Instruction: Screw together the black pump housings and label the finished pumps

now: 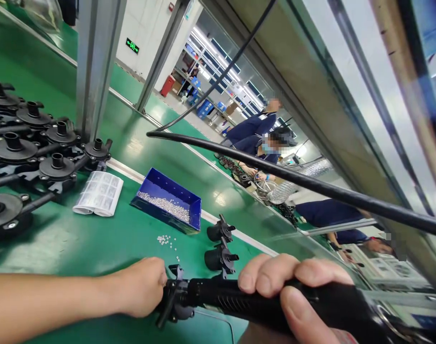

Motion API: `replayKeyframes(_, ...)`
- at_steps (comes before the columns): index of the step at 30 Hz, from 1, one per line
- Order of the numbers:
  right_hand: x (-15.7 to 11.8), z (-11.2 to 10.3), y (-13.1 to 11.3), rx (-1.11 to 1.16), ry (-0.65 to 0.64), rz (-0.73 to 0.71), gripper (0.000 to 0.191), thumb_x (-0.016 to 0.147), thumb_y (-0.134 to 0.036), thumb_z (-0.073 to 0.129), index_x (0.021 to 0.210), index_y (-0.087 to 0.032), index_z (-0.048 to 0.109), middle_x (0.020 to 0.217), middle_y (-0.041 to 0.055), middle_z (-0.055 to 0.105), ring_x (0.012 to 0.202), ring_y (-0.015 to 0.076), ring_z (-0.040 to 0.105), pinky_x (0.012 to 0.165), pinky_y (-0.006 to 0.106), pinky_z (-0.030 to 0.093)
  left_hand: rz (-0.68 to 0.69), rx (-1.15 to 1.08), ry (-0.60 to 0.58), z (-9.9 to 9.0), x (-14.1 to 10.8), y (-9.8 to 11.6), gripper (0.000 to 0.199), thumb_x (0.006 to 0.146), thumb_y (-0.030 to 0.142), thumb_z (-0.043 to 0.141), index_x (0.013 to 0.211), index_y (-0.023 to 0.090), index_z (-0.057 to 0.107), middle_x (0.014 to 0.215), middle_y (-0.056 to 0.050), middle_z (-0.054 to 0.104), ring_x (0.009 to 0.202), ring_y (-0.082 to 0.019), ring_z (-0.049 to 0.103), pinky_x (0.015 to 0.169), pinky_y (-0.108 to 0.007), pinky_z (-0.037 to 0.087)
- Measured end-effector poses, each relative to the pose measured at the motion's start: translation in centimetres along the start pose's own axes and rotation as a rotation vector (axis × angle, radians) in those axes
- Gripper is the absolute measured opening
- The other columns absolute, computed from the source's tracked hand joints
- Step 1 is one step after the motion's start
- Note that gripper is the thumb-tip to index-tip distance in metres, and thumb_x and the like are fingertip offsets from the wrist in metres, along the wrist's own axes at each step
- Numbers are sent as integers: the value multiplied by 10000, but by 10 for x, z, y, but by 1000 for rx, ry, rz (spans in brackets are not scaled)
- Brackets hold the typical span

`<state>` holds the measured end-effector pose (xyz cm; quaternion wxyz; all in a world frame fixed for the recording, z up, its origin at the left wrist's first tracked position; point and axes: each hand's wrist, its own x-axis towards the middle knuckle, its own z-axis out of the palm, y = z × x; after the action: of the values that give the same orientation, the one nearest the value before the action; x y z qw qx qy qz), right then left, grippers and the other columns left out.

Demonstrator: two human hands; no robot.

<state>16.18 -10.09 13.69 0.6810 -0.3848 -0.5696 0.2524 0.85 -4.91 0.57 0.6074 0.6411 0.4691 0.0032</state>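
Note:
My right hand (297,291) is wrapped round a black power screwdriver (232,295) at the lower right. The driver's tip end meets a black plastic part (177,298) at the bottom centre. My left hand (144,286) is closed against the left side of that part, its fingertips mostly hidden. Beyond the hands, small metal nuts (164,240) lie loose on the green table (132,248). A blue bin (160,217) holds many more of these nuts. Two black pump-like parts (218,258) stand just behind the driver.
Many black round parts (13,148) crowd the table's left side, near a metal post (98,67). A white labelled sheet (99,193) lies beside the bin. A thick black cable (239,157) hangs across the view. Several people sit or stand beyond.

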Motion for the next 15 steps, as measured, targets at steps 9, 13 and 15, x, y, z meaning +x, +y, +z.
replayKeyframes(9, 2, -7, 8, -21, -70, -93, 124, 1012, -179, 733, 1103, -225, 663, 741, -23, 668, 624, 159, 656, 585, 297, 624, -53, -130, -75, 7, 3, -5, 123, 882, 140, 517, 874, 255, 559, 544, 43, 551, 489, -189, 461, 493, -281, 321)
replayKeyframes(13, -1, -3, 7, -1, -76, -88, 129, 1006, -206, 754, 1087, -231, 657, 735, -31, 662, 627, 153, 665, 587, 289, 623, -38, -202, -116, 7, 10, -7, 90, 895, 212, 518, 815, 251, 534, 508, 35, 539, 427, -172, 444, 464, -254, 320)
replayKeyframes(15, -3, 0, 5, 16, -73, -68, 128, 1006, -211, 763, 1076, -234, 658, 749, -34, 674, 648, 144, 680, 611, 277, 621, -12, -220, -138, 3, 11, -4, 128, 876, 216, 526, 751, 241, 516, 528, 23, 550, 420, -161, 467, 457, -248, 344)
